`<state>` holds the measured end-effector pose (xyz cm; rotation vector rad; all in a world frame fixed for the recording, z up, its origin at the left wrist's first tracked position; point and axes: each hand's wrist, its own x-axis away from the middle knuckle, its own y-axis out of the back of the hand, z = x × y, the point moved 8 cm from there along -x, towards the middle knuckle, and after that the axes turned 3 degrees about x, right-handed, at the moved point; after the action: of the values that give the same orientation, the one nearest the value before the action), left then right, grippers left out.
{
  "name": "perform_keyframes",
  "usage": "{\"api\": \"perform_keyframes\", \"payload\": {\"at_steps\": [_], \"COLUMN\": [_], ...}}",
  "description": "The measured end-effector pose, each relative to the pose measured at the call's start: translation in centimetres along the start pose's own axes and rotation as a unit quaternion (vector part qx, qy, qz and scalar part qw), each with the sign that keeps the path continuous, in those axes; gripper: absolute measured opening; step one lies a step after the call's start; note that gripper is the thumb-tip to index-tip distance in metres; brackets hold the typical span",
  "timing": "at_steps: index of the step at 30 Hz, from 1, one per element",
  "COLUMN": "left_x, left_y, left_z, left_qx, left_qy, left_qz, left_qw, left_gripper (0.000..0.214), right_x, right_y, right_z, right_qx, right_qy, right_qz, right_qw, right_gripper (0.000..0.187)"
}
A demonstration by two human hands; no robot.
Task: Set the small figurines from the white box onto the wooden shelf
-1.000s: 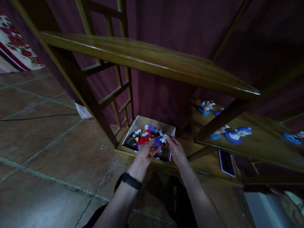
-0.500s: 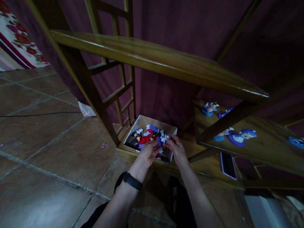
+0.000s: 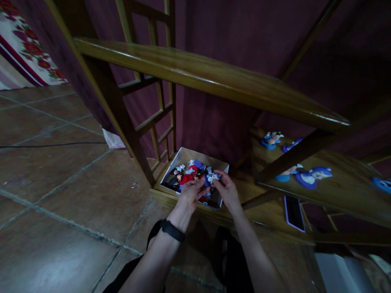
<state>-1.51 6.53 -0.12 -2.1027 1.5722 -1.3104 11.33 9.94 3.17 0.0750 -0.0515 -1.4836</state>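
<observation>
A small open cardboard box [image 3: 184, 154] sits on the lowest wooden shelf, filled with several small red, blue and white cartoon figures [image 3: 187, 176]. My left hand [image 3: 190, 193] and my right hand [image 3: 226, 189] are both over the box's front edge. Together they pinch a small blue and white figure [image 3: 210, 178] between their fingertips. A black band is on my left wrist.
A wooden shelf board [image 3: 214, 83] juts out above the box. On the right shelf [image 3: 351, 191] lie several blue figures [image 3: 310, 176]. A phone [image 3: 293, 213] lies on the lowest shelf. Tiled floor [image 3: 61, 191] spreads to the left, with a black cable.
Both hands have drawn slightly closer together over the box, still holding the blue and white figure. The view has shifted a little to the left.
</observation>
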Motion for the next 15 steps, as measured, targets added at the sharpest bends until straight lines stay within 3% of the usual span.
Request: {"api": "perform_keyframes", "payload": {"at_steps": [8, 15], "left_x": [0.09, -0.11], "left_y": [-0.09, 0.24], "left_z": [-0.06, 0.01], "left_qx": [-0.007, -0.010], "left_qy": [-0.013, -0.016], "left_qz": [-0.011, -0.020], "left_qw": [1.000, 1.000], "left_gripper": [0.016, 0.017], "right_x": [0.25, 0.30], "right_y": [0.01, 0.06], "right_z": [0.05, 0.22], "right_qx": [0.008, 0.050], "right_qy": [0.008, 0.018], "right_qz": [-0.011, 0.016], "right_qw": [1.000, 0.998], "right_gripper": [0.035, 0.033]}}
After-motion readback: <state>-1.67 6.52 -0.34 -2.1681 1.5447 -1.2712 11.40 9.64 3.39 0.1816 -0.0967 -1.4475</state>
